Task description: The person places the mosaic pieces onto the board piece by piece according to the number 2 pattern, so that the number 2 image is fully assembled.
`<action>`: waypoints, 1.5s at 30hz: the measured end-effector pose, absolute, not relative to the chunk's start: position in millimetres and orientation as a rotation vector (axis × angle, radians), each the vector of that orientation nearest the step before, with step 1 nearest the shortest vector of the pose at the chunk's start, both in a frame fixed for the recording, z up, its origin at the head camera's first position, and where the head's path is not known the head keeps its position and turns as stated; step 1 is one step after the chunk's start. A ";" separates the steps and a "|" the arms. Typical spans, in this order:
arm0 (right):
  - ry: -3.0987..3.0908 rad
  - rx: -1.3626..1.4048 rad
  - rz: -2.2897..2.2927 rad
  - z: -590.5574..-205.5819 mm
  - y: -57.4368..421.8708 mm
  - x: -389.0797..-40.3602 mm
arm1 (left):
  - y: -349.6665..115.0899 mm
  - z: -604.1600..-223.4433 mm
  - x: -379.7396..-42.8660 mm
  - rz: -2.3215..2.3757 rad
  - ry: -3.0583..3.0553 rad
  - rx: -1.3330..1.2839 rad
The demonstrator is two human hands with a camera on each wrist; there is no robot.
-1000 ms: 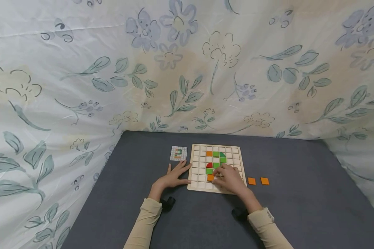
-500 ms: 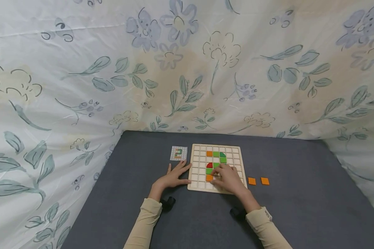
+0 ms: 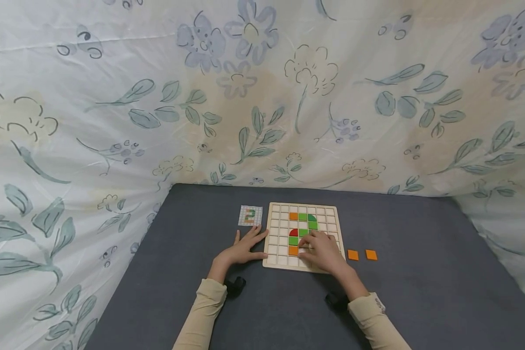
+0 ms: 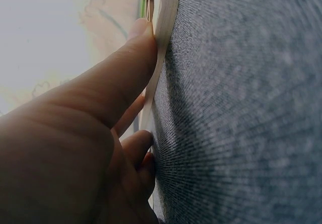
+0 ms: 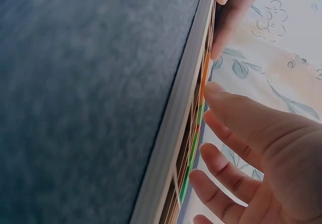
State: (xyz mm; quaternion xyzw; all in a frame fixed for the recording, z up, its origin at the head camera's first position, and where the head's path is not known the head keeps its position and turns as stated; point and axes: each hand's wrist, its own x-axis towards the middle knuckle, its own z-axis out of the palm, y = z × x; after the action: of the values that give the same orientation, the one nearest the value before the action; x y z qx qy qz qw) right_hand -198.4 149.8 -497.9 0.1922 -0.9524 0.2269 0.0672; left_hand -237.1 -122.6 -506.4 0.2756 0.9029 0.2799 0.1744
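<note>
In the head view, a light wooden grid board point(image 3: 278, 259) lies on the dark table. Orange, green and red tiles sit in its middle cells. My left hand point(image 3: 241, 248) rests at the board's left side with fingers spread, its thumb and a fingertip touching the edge. My right hand point(image 3: 325, 251) is over the lower right of the board, just right of an orange tile point(image 3: 293, 250). Its thumb tip point(image 5: 215, 87) is close to the orange strip in the right wrist view, and the fingers are bent loosely apart. No held tile shows; the cells under this hand are hidden.
Two loose orange tiles point(image 3: 353, 254) lie right of the board. A small pattern card point(image 3: 250, 215) lies at its upper left. Behind the table point(image 3: 420, 272) hangs a floral cloth point(image 3: 262, 97). Green and red tiles point(image 3: 293, 233) sit above the orange one.
The orange tile beside my right hand has shifted slightly left and now lies square in its cell. My right hand moved only a little, and the left hand kept still.
</note>
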 end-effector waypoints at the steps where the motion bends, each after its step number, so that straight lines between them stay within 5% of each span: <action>1: -2.867 0.579 0.690 -498.0 151.2 -198.2 | -122.7 -506.3 -237.1 0.795 2.559 0.780; 45: -2.960 0.395 0.659 -495.0 255.0 -184.1 | -123.9 -510.3 -238.6 0.789 2.567 0.765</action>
State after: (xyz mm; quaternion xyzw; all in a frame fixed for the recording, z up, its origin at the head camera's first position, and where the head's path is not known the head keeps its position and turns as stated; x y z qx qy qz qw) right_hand -184.1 255.0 -495.0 0.1291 -0.9670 0.2154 0.0419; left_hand -238.6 -123.9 -510.3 0.2699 0.9053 0.2783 0.1736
